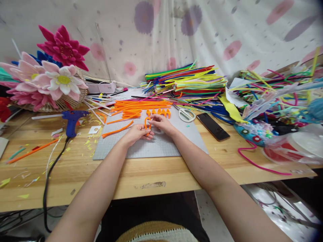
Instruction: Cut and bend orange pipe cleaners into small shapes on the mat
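Over a grey cutting mat (161,149), both hands hold one bent orange pipe cleaner (146,125). My left hand (138,133) pinches its lower part, fingers closed. From the right, my right hand (162,123) grips its upper side between thumb and fingertips. The pipe cleaner forms a narrow upright loop between them. Just beyond the hands stands a row of several small folded orange pieces (158,112). A pile of straight orange pipe cleaners (141,107) lies at the mat's back edge, and a few loose ones (117,129) rest left of my left hand.
White-handled scissors (186,115) and a black phone (213,126) lie to the right. A blue glue gun (72,121) with a black cord stands left, near fuzzy flowers (60,79). Bundles of coloured pipe cleaners (186,79) line the back. Scraps litter the wooden table (83,174).
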Motion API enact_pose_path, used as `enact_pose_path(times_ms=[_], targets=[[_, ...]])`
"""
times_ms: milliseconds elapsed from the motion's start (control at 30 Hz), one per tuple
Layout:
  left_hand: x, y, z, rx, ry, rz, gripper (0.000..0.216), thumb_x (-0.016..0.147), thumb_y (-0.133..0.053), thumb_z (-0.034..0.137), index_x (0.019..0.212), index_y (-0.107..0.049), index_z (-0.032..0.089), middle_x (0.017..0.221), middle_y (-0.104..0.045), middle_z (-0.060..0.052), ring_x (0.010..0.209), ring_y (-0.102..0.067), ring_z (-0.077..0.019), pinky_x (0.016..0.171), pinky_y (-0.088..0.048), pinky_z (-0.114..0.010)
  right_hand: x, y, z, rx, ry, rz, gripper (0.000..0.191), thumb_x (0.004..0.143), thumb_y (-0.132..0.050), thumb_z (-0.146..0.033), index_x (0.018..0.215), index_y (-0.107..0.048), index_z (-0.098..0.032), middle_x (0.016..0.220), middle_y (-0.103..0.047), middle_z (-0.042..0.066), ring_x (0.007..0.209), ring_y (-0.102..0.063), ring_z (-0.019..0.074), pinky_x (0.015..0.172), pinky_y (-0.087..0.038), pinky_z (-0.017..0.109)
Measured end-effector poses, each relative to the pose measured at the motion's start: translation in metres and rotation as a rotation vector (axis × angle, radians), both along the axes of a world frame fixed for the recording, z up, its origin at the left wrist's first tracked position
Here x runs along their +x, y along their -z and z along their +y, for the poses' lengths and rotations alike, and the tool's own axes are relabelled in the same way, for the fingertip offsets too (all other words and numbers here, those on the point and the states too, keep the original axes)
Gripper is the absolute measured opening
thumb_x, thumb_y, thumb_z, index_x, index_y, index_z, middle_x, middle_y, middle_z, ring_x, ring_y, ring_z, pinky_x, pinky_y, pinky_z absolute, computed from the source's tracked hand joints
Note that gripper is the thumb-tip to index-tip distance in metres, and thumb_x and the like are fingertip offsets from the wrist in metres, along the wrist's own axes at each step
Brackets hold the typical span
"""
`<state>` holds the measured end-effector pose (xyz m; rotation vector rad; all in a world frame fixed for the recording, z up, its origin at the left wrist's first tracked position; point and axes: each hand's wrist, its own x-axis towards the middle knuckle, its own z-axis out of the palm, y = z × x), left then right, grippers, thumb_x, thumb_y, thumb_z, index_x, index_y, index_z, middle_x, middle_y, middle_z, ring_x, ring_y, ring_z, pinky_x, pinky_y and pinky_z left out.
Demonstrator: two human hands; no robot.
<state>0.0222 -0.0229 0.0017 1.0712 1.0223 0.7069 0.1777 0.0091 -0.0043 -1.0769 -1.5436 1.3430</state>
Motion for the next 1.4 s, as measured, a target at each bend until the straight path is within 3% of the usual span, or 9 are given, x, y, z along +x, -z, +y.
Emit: enact_pose_path(times_ms=[200, 400, 567, 633, 800, 933, 1067, 1400], targets=[[0.001, 0.0, -0.001, 0.01, 0.007, 0.032, 0.007, 0.074, -0.064, 0.016, 0.074, -0.063, 0.009, 0.072, -0.068, -0.007, 0.058, -0.062, -0.0109, 0.061, -0.053, -0.026, -0.004, -0.001, 0.002, -0.019, 0.045, 0.1, 0.034, 0.06, -0.066, -0.047, 0.066, -0.05, -0.018, 0.051, -0.041, -0.007, 0.043, -0.029, 0.0039, 0.041, -0.02, 0.021], [-0.001, 0.0, 0.001, 0.004, -0.04, 0.01, 0.011, 0.071, -0.067, 0.021, 0.075, -0.065, 0.01, 0.075, -0.069, -0.007, 0.059, -0.062, -0.0105, 0.067, -0.053, -0.027, -0.008, 0.001, 0.003, -0.154, 0.115, 0.295, 0.033, 0.058, -0.068, -0.042, 0.07, -0.047, -0.02, 0.05, -0.041, -0.008, 0.042, -0.036, 0.0045, 0.04, -0.026, 0.019], [-0.001, 0.0, 0.002, -0.023, -0.037, 0.003, 0.014, 0.069, -0.07, 0.023, 0.072, -0.065, 0.01, 0.073, -0.069, -0.008, 0.059, -0.062, -0.0109, 0.064, -0.053, -0.026, -0.012, 0.0, 0.002, -0.155, 0.143, 0.361, 0.031, 0.06, -0.068, -0.039, 0.071, -0.048, -0.02, 0.052, -0.043, -0.008, 0.042, -0.036, 0.0037, 0.041, -0.028, 0.018], [-0.001, 0.001, 0.002, -0.028, -0.032, 0.003, 0.015, 0.068, -0.07, 0.024, 0.072, -0.064, 0.011, 0.071, -0.068, -0.007, 0.058, -0.061, -0.0107, 0.063, -0.053, -0.026, -0.011, -0.002, 0.001, -0.174, 0.103, 0.382, 0.028, 0.062, -0.067, -0.038, 0.074, -0.05, -0.019, 0.053, -0.043, -0.008, 0.044, -0.037, 0.0037, 0.042, -0.029, 0.018], [-0.005, 0.001, 0.003, -0.028, 0.021, -0.012, 0.015, 0.068, -0.07, 0.024, 0.072, -0.065, 0.011, 0.066, -0.065, -0.005, 0.054, -0.058, -0.0093, 0.059, -0.052, -0.025, -0.003, -0.009, -0.001, -0.346, -0.203, 0.404, 0.024, 0.073, -0.059, -0.039, 0.079, -0.056, -0.016, 0.053, -0.039, -0.006, 0.044, -0.033, 0.0039, 0.042, -0.025, 0.018], [-0.011, 0.0, 0.005, -0.045, 0.084, -0.067, 0.013, 0.069, -0.069, 0.023, 0.07, -0.065, 0.011, 0.064, -0.063, -0.003, 0.051, -0.055, -0.0079, 0.059, -0.05, -0.026, 0.001, -0.008, 0.001, -0.397, -0.34, 0.463, 0.029, 0.078, -0.054, -0.043, 0.084, -0.058, -0.015, 0.053, -0.033, -0.006, 0.045, -0.027, 0.0046, 0.041, -0.022, 0.018], [-0.011, -0.001, 0.005, -0.063, 0.095, -0.084, 0.011, 0.069, -0.069, 0.021, 0.071, -0.064, 0.011, 0.061, -0.062, -0.002, 0.048, -0.053, -0.007, 0.056, -0.048, -0.023, 0.001, -0.005, 0.002, -0.399, -0.322, 0.531, 0.023, 0.075, -0.06, -0.036, 0.083, -0.059, -0.014, 0.051, -0.028, -0.007, 0.044, -0.024, 0.0039, 0.04, -0.022, 0.016], [-0.008, -0.003, 0.005, -0.049, 0.111, -0.079, 0.026, 0.058, -0.077, 0.028, 0.071, -0.065, 0.01, 0.058, -0.061, -0.001, 0.048, -0.055, -0.0077, 0.051, -0.047, -0.021, 0.0, -0.004, 0.004, -0.446, -0.234, 0.641, 0.02, 0.071, -0.067, -0.028, 0.077, -0.057, -0.011, 0.048, -0.036, -0.008, 0.041, -0.031, 0.0009, 0.037, -0.026, 0.011]])
